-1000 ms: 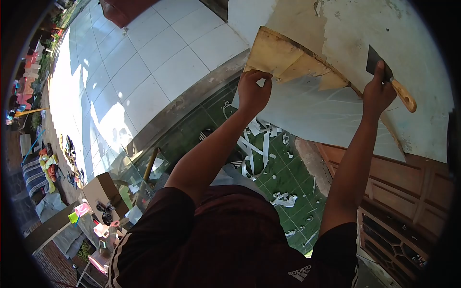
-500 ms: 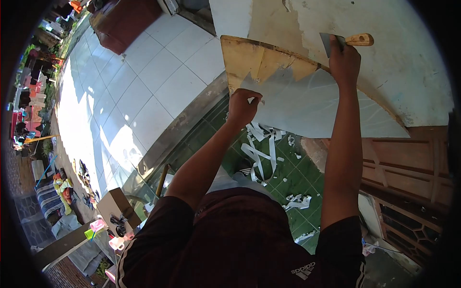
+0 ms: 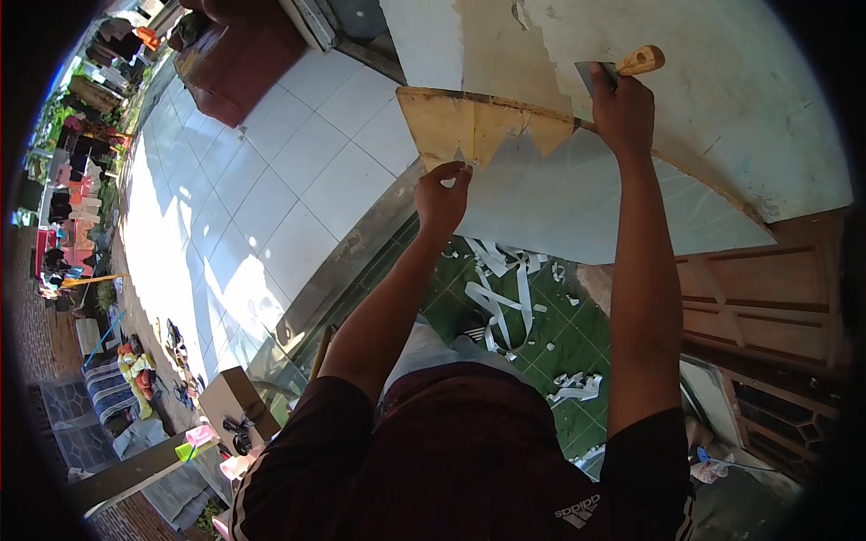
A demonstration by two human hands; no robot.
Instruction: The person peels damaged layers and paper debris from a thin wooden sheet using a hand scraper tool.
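My left hand [image 3: 440, 200] is closed in a pinch at the near left part of a wooden panel [image 3: 435, 122]. A tiny pale bit shows at its fingertips, too small to name. Pale grey covering [image 3: 559, 194] lies over most of the panel and ends in a jagged edge against bare yellowish wood. Farther right, my right hand [image 3: 624, 117] grips a putty knife [image 3: 642, 60] by its metal blade near the wooden handle. This hand is above the panel's far edge, in front of the whitish wall [image 3: 722, 99].
Torn white strips [image 3: 492, 311] and scraps litter the green tiled floor [image 3: 573, 338]. White tiles [image 3: 311, 144] extend to the left, with a dark red sofa [image 3: 239, 63] beyond. A cardboard box [image 3: 236, 401] stands lower left. Brown wooden doors [image 3: 767, 307] are at right.
The view has shifted slightly. My left hand has moved up the panel, still pinched, to the jagged edge. My right hand has risen slightly with the putty knife, whose handle now tilts more upward.
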